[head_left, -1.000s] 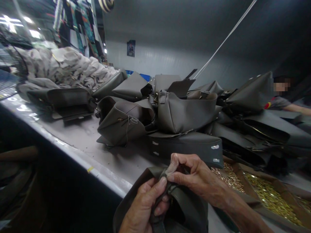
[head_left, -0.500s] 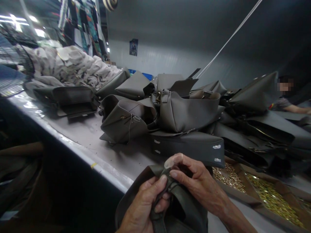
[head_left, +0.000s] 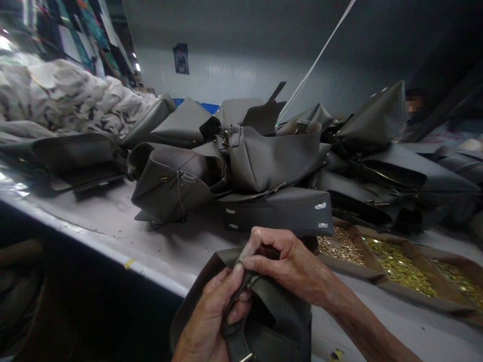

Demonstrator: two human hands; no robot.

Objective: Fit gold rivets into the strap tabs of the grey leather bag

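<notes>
Three compartments of seemingly metal bits; left grip and right grip closed tight on a bag

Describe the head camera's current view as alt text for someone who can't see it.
A person's left hand and right hand pinch part of a dark bag at a pale table. Other bags are piled behind; brown trays of small shiny pieces sit to the right.

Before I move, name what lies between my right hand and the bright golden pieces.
The copper-coloured pieces, nearer your right hand, then a brown divider, in the head view.
</notes>
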